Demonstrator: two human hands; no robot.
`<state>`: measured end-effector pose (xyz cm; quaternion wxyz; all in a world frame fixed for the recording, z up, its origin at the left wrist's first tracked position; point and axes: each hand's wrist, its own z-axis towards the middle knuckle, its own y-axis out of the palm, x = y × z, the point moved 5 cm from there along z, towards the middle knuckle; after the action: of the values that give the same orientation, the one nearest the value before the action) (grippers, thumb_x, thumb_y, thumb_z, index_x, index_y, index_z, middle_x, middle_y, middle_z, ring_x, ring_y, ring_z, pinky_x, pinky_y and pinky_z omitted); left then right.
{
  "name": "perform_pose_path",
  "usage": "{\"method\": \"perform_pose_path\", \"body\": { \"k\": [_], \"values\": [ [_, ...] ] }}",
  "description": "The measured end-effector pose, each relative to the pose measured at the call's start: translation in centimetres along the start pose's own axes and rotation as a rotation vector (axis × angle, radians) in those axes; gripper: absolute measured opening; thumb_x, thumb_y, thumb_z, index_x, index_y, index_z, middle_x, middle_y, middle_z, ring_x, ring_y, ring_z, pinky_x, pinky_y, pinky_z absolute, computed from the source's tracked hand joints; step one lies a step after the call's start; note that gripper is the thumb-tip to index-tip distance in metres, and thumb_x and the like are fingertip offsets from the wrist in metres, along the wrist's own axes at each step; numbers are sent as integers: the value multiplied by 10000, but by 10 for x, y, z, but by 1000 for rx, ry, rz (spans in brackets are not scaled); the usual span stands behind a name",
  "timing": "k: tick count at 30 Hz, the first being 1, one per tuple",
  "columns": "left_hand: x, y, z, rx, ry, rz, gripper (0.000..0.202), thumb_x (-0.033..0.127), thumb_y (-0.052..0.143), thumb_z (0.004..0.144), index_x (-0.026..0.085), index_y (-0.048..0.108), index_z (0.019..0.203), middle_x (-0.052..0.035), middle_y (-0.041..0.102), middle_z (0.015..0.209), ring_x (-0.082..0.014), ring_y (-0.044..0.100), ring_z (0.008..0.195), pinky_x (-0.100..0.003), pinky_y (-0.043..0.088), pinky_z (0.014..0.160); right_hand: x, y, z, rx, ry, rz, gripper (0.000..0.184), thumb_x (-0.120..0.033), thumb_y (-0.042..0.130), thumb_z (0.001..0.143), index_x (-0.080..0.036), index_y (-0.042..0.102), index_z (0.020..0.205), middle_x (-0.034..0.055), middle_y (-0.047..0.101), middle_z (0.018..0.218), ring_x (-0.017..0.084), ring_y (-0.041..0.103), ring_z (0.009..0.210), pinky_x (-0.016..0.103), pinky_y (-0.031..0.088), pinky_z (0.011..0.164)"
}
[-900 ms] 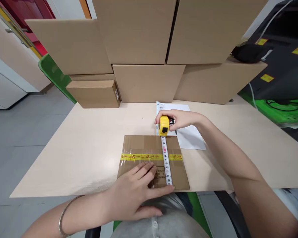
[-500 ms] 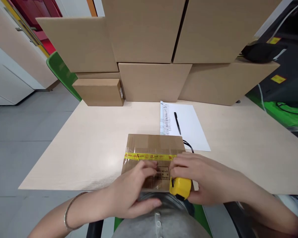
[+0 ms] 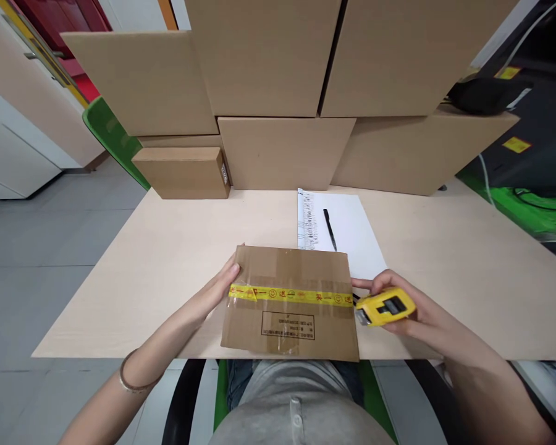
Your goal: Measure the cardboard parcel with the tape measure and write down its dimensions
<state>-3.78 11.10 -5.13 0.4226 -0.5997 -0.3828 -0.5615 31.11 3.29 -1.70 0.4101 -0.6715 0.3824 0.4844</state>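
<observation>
A brown cardboard box [image 3: 290, 269] lies before me at the table's front edge, with a yellow strip of tape printed in red across its top and a black-framed printed label. My left hand [image 3: 222, 285] grips the box by its left side, thumb near the top edge and the other fingers partly hidden behind it. In my right hand [image 3: 401, 296] is a yellow tape measure [image 3: 385, 306], beside the box's right side. The outstretched index finger of that hand reaches the box's right edge. No blade is clearly drawn out of the tape measure.
Behind the box, a white paper sheet [image 3: 352, 228] with a printed list carries a black pen [image 3: 330, 230]. A smaller carton [image 3: 180, 176] stands at the table's back left. Large stacked cartons [image 3: 282, 154] line the back. A green chair [image 3: 109, 139] is beyond the left edge.
My left hand has moved from the box's top to its left side. My right hand has shifted right off the box with the tape measure, which is turned. The box sits slightly differently.
</observation>
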Motion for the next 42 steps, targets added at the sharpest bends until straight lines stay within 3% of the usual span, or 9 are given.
{"method": "perform_pose_path", "body": {
  "k": [3, 7, 11, 14, 19, 25, 29, 37, 42],
  "values": [
    [17, -1, -2, -71, 22, -10, 638, 580, 650, 882, 364, 468, 1454, -85, 513, 1503, -338, 499, 1385, -485, 512, 1061, -11, -9, -10, 67, -77, 9, 336, -430, 757, 805, -318, 560, 1053, 70, 664, 1361, 301, 629, 1242, 354, 560, 836],
    [38, -4, -5, -83, 429, 94, 760, 456, 801, 767, 364, 423, 1420, -99, 475, 1418, -324, 520, 1305, -471, 497, 1047, -32, -36, -18, 318, -248, 90, 386, -516, 791, 724, -327, 624, 1017, 38, 723, 1151, 257, 704, 916, 308, 554, 638],
    [28, 1, -7, -105, 715, 228, 829, 432, 798, 710, 300, 418, 1435, -144, 397, 1440, -385, 383, 1399, -567, 418, 1109, -71, -38, -3, 442, -342, -80, 323, -466, 791, 784, -352, 623, 1035, -10, 679, 881, 193, 643, 681, 269, 498, 509],
    [12, 4, -9, -118, 748, 227, 943, 435, 816, 667, 303, 365, 1485, -159, 362, 1474, -415, 344, 1429, -610, 386, 1127, -111, -3, 30, 267, -409, -426, 412, -410, 758, 848, -343, 565, 1206, 21, 672, 1069, 219, 676, 867, 313, 558, 692],
    [-13, 1, -15, -92, 698, 180, 1238, 464, 874, 600, 383, 115, 1575, -139, 291, 1558, -411, 394, 1428, -606, 354, 1162, -148, 80, 85, -242, -420, -684, 507, -479, 582, 963, -232, 406, 1369, 27, 701, 915, 186, 661, 648, 296, 497, 576],
    [-21, -6, -14, -89, 735, 280, 1315, 488, 908, 521, 456, 112, 1567, -105, 301, 1563, -437, 387, 1424, -630, 374, 1137, -151, 115, 99, -343, -489, -773, 401, -369, 562, 991, -238, 480, 1361, 75, 710, 1191, 224, 710, 880, 311, 504, 697],
    [-4, -1, -14, -151, 828, 340, 1078, 486, 883, 571, 423, 358, 1510, -113, 317, 1521, -451, 347, 1434, -669, 355, 1133, -136, 85, 84, -273, -384, -751, 427, -380, 593, 968, -284, 502, 1374, 43, 722, 1182, 220, 709, 903, 314, 524, 730],
    [1, 0, -14, -126, 835, 373, 978, 481, 839, 613, 375, 399, 1480, -140, 337, 1492, -455, 351, 1415, -682, 391, 1105, -87, -44, 9, 97, -187, -814, 369, -485, 659, 907, -364, 583, 1247, 32, 721, 997, 214, 645, 664, 331, 504, 551],
    [1, -1, -12, -114, 826, 384, 960, 478, 828, 601, 388, 408, 1460, -132, 357, 1477, -468, 378, 1392, -699, 392, 1097, -65, -59, -4, 147, -119, -778, 371, -504, 656, 902, -362, 571, 1235, 33, 702, 992, 222, 642, 686, 349, 515, 574]
  ]
}}
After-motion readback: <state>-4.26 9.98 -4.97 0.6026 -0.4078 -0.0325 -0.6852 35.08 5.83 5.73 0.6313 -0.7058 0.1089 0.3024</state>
